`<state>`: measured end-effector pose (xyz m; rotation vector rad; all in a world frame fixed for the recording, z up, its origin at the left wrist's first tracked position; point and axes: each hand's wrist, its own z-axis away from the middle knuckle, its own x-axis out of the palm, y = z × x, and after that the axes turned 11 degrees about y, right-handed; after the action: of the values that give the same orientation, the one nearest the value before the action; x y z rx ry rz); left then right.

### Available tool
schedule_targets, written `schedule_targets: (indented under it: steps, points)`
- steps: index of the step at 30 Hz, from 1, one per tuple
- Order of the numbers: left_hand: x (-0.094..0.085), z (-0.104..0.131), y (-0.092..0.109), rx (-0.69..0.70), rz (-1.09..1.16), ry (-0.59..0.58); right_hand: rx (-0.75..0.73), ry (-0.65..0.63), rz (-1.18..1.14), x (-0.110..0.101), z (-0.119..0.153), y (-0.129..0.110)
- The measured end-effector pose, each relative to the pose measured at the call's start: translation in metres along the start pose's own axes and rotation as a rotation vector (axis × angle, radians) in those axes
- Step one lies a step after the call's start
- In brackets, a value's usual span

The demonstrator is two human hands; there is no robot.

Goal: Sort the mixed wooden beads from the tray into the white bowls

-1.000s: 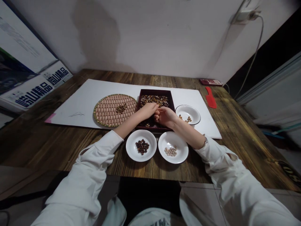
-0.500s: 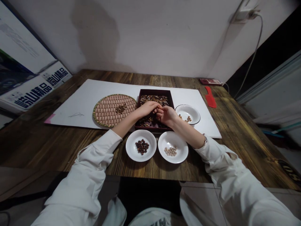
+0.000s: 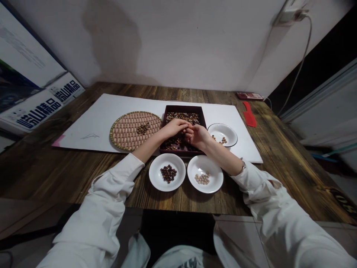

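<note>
Over the dark red box (image 3: 203,116) of mixed beads, my left hand (image 3: 176,127) and my right hand (image 3: 198,137) meet at the fingertips. The fingers of both are closed; whatever lies between them is too small to name. Left of the box is a round woven tray (image 3: 125,130) with a little heap of brown beads (image 3: 143,128). Two white bowls stand in front: one (image 3: 156,169) with dark red beads (image 3: 168,174), the other (image 3: 215,175) with pale beads (image 3: 202,178). Behind my right wrist, a third white bowl (image 3: 227,131) holds a few tan beads (image 3: 223,140).
A white board (image 3: 92,119) lies under the tray and box on the wooden table (image 3: 281,163). To the right are a red scraper-like tool (image 3: 249,114) and a red device (image 3: 249,96) with a cable. Printed boxes (image 3: 41,106) stand at the left by the wall.
</note>
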<state>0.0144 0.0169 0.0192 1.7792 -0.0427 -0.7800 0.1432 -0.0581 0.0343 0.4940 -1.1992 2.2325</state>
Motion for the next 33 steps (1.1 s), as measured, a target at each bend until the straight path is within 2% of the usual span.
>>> schedule_targets:
  steps: [5, 9, 15, 21, 28, 33]
  points:
    - [-0.001, 0.001, 0.002, 0.013, -0.016, 0.015, -0.039, -0.029, 0.01, -0.004, -0.007, 0.003]
    - [-0.001, 0.001, 0.002, 0.036, -0.021, 0.039, -0.031, -0.041, 0.012, -0.002, -0.003, 0.001]
    - [0.0, 0.003, 0.006, 0.025, -0.018, 0.136, -0.032, -0.068, 0.001, 0.001, 0.003, -0.002]
    - [-0.001, 0.007, 0.014, 0.053, 0.046, 0.164, -0.04, 0.033, -0.023, 0.001, 0.004, -0.004]
    - [0.001, 0.007, 0.011, 0.102, -0.107, 0.215, -0.006, -0.028, 0.008, 0.0, 0.002, -0.002]
    - [0.002, 0.008, 0.014, 0.047, -0.061, 0.211, 0.023, -0.055, 0.051, 0.003, 0.005, -0.002]
